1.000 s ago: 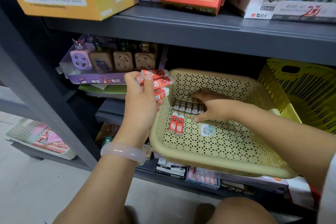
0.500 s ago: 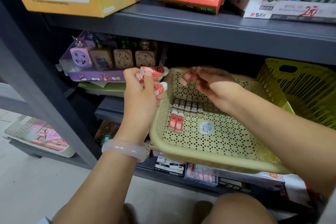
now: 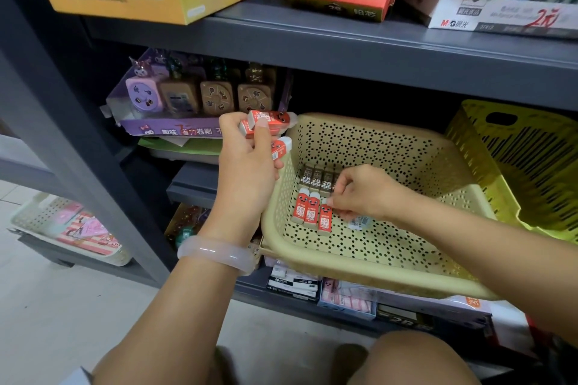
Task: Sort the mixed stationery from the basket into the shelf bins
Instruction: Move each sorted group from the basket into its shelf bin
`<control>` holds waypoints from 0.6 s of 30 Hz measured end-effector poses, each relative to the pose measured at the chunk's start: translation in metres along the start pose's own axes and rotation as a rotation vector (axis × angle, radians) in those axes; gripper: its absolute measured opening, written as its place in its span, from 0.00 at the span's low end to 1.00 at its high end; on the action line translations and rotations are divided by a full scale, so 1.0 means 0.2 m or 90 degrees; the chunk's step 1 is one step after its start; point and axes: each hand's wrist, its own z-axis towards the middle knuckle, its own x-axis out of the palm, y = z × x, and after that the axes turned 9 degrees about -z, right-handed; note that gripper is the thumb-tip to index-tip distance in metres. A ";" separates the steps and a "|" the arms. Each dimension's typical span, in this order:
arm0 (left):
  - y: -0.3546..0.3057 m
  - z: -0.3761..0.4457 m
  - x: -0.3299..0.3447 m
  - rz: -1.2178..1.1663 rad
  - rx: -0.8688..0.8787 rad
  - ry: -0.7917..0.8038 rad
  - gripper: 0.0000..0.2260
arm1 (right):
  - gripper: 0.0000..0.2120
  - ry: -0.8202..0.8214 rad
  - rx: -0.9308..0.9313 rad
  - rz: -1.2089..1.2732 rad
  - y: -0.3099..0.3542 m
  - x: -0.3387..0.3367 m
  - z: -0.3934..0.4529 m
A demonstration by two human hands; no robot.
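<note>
A beige perforated plastic basket (image 3: 406, 272) sits on the grey metal shelf (image 3: 344, 47), tilted toward the camera over the shelf's front edge. On its floor, toward the left wall, lies a row of small dark 2B lead boxes (image 3: 316, 180); just in front of them lie three red-sleeved white erasers (image 3: 308, 208) side by side, the third set slightly nearer the front rim. A small pale sticker (image 3: 359, 222) lies just beside them, toward the basket's middle.

The right hand (image 3: 366, 192) reaches down into the basket, fingers curled, its fingertips pinching the top end of the third eraser (image 3: 325, 218) — that eraser rests on the basket floor, touching its neighbour.

The left hand (image 3: 247, 166) is held just outside the basket's left rim, fingers wrapped round a small stack of held red-sleeved erasers (image 3: 266, 122), with another one showing below the thumb.

To the basket's right stands a yellow-green slotted plastic bin (image 3: 531, 166); to its left, a purple display tray of cube-shaped sharpeners (image 3: 187, 97).
</note>
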 end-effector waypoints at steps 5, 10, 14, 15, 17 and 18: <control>0.00 0.00 0.01 0.005 0.009 0.003 0.05 | 0.17 0.071 -0.152 -0.293 -0.02 0.05 -0.02; 0.00 -0.01 0.00 0.006 0.008 0.010 0.05 | 0.19 -0.009 -0.219 -0.343 -0.04 0.10 0.02; -0.01 -0.02 0.01 0.005 0.004 0.013 0.05 | 0.18 -0.030 -0.221 -0.348 -0.05 0.12 0.02; 0.00 -0.02 0.01 0.005 0.004 0.013 0.05 | 0.17 -0.037 -0.218 -0.349 -0.05 0.12 0.03; 0.00 -0.02 0.01 0.004 0.004 0.015 0.05 | 0.16 -0.038 -0.213 -0.348 -0.05 0.12 0.02; 0.00 -0.02 0.01 0.003 0.004 0.015 0.05 | 0.17 -0.034 -0.214 -0.346 -0.04 0.11 0.02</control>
